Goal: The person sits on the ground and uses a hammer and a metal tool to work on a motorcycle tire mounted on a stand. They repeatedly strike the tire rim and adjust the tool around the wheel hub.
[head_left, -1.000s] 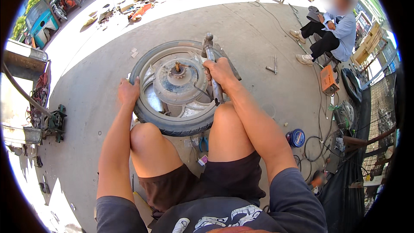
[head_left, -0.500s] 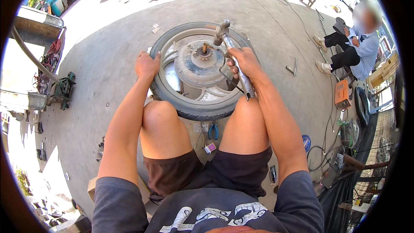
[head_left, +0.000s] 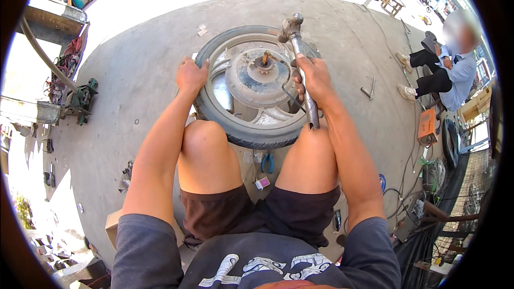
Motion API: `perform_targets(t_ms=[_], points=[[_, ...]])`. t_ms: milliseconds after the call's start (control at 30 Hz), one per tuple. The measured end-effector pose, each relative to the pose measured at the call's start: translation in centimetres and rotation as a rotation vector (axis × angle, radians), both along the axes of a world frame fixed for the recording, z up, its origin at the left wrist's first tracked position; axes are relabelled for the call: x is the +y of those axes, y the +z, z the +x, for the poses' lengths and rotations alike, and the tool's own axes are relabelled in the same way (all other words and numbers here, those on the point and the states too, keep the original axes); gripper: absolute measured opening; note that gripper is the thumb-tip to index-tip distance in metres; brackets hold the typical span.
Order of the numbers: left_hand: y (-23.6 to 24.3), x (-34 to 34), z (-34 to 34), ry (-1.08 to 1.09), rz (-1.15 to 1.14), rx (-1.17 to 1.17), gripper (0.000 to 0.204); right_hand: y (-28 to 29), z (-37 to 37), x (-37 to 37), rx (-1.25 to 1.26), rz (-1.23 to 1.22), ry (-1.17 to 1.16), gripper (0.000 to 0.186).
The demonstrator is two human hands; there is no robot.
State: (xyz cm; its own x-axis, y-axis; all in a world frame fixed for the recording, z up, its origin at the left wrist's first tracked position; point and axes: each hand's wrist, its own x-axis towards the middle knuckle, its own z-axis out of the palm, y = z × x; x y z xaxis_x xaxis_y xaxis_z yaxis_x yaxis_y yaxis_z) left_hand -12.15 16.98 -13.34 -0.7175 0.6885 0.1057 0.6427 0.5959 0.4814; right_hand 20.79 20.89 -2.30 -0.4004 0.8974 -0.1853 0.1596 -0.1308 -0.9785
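my left hand (head_left: pixel 193 77) grasps the left edge of a wheel (head_left: pixel 251 88), thumb over the black tyre (head_left: pixel 241 132); the fingers are hidden on the outer side. my right hand (head_left: pixel 315 79) is clenched around the metal handle of a hammer (head_left: pixel 297 48), its head pointing away from me over the wheel's far right part and the handle's hollow end by my right knee. i cannot tell whether the hammer touches the wheel.

the wheel lies flat just in front of my knees, its broad round hub facing up, with a rusty axle (head_left: pixel 265 60) standing out of the middle and a dark cable (head_left: pixel 292 96) running from it toward the right rim. what props the wheel, i cannot make out.

on the concrete floor (head_left: pixel 144 69), between my knees and the tyre, are blue-handled pliers (head_left: pixel 267 163) and, nearer me, a small pink and white box (head_left: pixel 262 183). an l-shaped tool (head_left: pixel 368 90) lies to the right of the wheel, well apart from it. farther right, a person (head_left: pixel 460 77) in a light blue shirt sits near an orange box (head_left: pixel 427 127).
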Motion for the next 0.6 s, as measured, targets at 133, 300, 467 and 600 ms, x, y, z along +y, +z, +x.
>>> perform_targets(t_ms=[133,300,467,600], points=[[-2.2,-0.8,-0.3,-0.016,0.029,0.072,0.069,-1.6,-0.2,0.2,-0.12,-0.073,0.11,0.04],[-1.0,-0.1,0.5,-0.041,0.027,0.042,0.067,-1.1,0.2,-0.5,-0.013,0.067,0.018,0.04],[-0.8,-0.2,-0.1,-0.009,0.028,0.038,0.068,-1.1,-0.7,0.4,-0.197,-0.109,0.128,0.04],[-1.9,-0.9,-1.2,0.0,0.007,0.046,0.068,-1.2,-1.6,-0.9,-0.167,-0.058,0.097,0.038]])
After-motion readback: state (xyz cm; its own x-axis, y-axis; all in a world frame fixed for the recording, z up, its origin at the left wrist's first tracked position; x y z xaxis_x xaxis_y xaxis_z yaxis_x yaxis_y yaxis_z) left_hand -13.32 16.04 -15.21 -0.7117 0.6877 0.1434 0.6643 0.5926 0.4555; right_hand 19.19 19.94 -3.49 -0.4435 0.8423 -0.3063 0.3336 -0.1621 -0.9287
